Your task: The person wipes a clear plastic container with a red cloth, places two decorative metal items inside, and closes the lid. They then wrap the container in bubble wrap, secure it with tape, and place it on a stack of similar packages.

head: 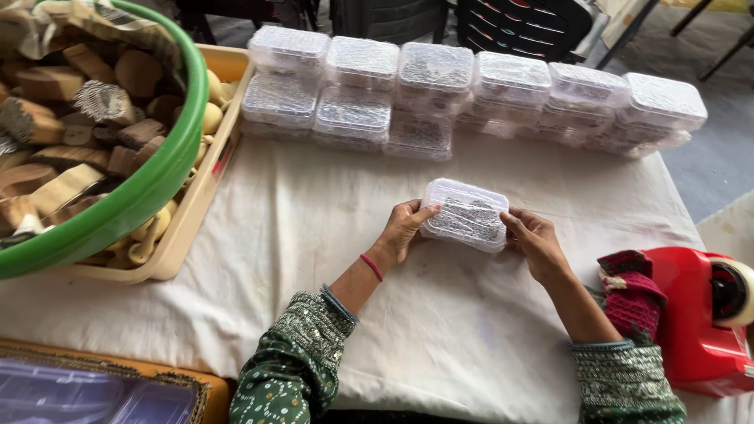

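A clear, rounded-corner plastic box [465, 213] sits on the cloth-covered desk [314, 235], its glossy lid showing a dense grey mass inside that is too fine to make out. The left hand [404, 228] cups the box's left end, thumb on the lid edge, and the right hand [536, 242] presses its right end with fingers [512, 224] curled against the wall, so both hands hold the box between them. Both forearms stretch forward from green patterned sleeves, and a red thread rings the left wrist. Beyond the box, a row of like boxes [471, 98] stands stacked two high along the far edge of the desk. Left of the box, a green plastic tub [149, 192], cut off by the frame, holds rough wooden blocks, some faced with grey bristly metal; it rests in a beige tray [188, 228] with pale rounded knobs. Right of the box lies a red tape dispenser [695, 314], partly cut off, with a knitted red cloth against it.
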